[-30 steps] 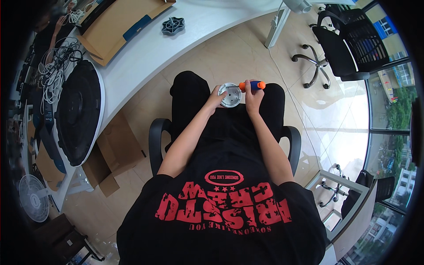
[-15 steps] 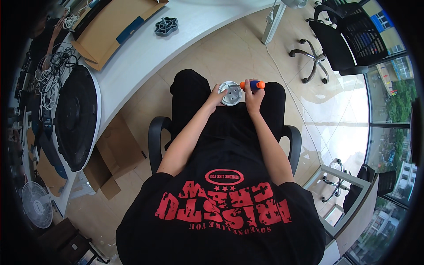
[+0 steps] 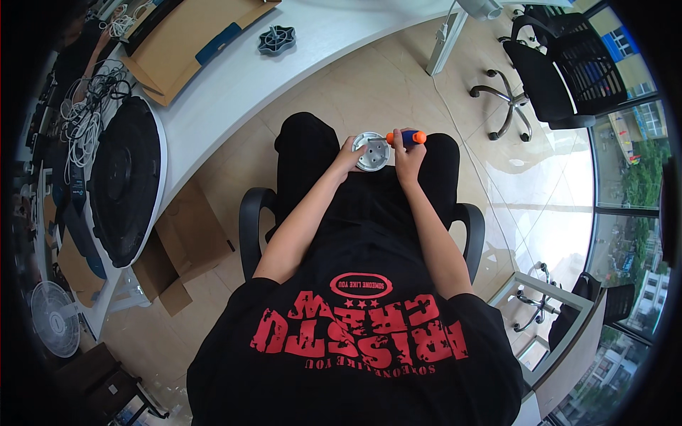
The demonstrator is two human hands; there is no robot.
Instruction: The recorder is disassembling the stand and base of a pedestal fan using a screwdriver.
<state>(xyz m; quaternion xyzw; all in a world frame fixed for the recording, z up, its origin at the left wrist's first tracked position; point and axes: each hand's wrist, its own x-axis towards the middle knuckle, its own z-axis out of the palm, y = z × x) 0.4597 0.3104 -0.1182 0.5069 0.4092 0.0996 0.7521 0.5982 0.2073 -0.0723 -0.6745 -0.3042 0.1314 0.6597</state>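
Observation:
Between my knees, my left hand [image 3: 347,157] grips the left rim of a round, pale grey housing [image 3: 374,157] that has small holes in its face. My thumb lies over the rim. My right hand [image 3: 407,160] is closed around an orange and dark blue screwdriver [image 3: 410,137]. Its shaft points left across the upper part of the housing, and its tip ends close to my left thumb. Whether the tip touches a screw is too small to tell.
A curved white table [image 3: 213,106] at left bears a grey lobed knob-like part [image 3: 276,40], an open cardboard box [image 3: 160,78], a large black oval cover [image 3: 126,181] and tangled cables [image 3: 82,135]. A cardboard box [image 3: 188,227] stands on the floor. Office chairs [image 3: 554,71] are at right.
The surroundings have shifted slightly in the picture, as from a small turn of my head. Both hands, the housing and the screwdriver hold nearly the same place.

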